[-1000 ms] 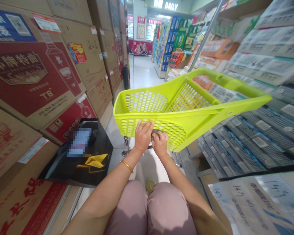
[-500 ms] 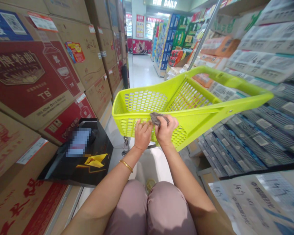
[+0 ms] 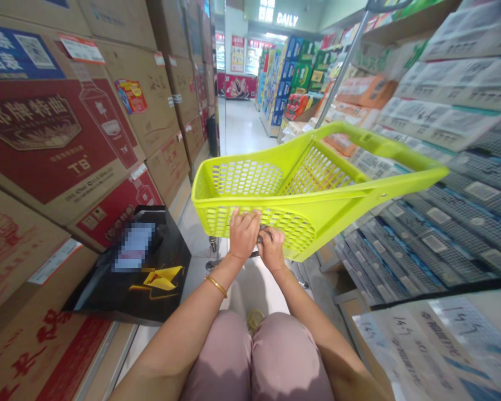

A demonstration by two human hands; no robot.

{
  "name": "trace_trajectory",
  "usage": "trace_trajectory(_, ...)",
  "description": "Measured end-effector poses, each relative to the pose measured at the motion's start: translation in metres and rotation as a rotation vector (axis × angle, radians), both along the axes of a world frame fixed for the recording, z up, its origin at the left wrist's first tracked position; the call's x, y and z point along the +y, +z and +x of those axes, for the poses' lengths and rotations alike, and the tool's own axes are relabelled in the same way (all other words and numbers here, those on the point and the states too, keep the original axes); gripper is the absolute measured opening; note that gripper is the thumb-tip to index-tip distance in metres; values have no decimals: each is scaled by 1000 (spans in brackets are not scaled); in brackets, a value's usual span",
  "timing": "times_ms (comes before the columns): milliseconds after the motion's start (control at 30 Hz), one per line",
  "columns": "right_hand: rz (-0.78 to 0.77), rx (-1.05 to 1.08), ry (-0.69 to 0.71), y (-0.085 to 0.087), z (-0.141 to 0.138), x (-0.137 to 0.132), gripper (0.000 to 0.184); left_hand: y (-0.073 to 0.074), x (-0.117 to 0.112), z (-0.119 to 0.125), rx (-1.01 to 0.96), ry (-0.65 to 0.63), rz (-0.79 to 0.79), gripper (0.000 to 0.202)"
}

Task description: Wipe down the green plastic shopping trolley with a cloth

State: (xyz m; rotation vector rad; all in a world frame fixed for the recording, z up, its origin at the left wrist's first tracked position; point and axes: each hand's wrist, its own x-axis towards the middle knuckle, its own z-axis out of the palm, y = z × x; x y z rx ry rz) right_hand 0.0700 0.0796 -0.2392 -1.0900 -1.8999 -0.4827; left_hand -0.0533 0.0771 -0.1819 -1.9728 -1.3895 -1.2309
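Observation:
A lime-green plastic shopping basket point(image 3: 250, 178) on small wheels stands tilted in the aisle in front of my knees. My left hand point(image 3: 242, 234) grips its near wall just under the rim, fingers curled against the mesh. My right hand point(image 3: 271, 249) is closed round a small dark grey cloth point(image 3: 263, 236) and presses it on the same wall, right beside the left hand. Only a scrap of the cloth shows between the two hands. The basket's long handle point(image 3: 384, 146) reaches up to the right.
Stacked cardboard cartons point(image 3: 67, 133) wall the left side, and a black paper bag point(image 3: 142, 267) leans against them. Shelves of boxed goods point(image 3: 442, 184) fill the right. A metal pole point(image 3: 342, 67) rises behind the basket. The pale aisle floor point(image 3: 242, 125) runs ahead.
My right hand has dropped with the cloth from the basket's rim back down to the mesh wall. The left hand has kept its hold on the basket.

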Motion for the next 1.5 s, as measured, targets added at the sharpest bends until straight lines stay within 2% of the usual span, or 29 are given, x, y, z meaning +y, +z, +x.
trace_trajectory(100,100,80,6,22,0,1,19,2,0,1,-28,1,-50,22)
trace_trajectory(233,242,172,-50,67,2,7,20,4,0,3,-17,16,-67,19)
trace_trajectory(333,201,138,-72,97,4,12,26,7,-1,4,-33,25,-78,17)
trace_trajectory(433,152,82,-66,114,3,13,28,9,-3,5,-54,13,-96,16)
trace_trajectory(600,72,1,-74,122,-10,4,34,8,-2,6,-49,43,-80,16)
trace_trajectory(767,69,-74,-77,125,-18,6,37,8,-1,6,-63,55,-77,18)
trace_trajectory(933,45,-156,-61,136,-3,12,28,11,-3,6,-46,50,-107,15)
trace_trajectory(1067,-32,-212,-140,152,14,11,25,11,-4,4,-28,26,-84,17)
trace_trajectory(1200,-105,-219,-179,163,17,7,23,9,-5,-1,-15,1,-92,16)
trace_trajectory(1500,-106,-165,-140,159,-2,-3,26,5,-8,-21,-25,-34,-87,22)
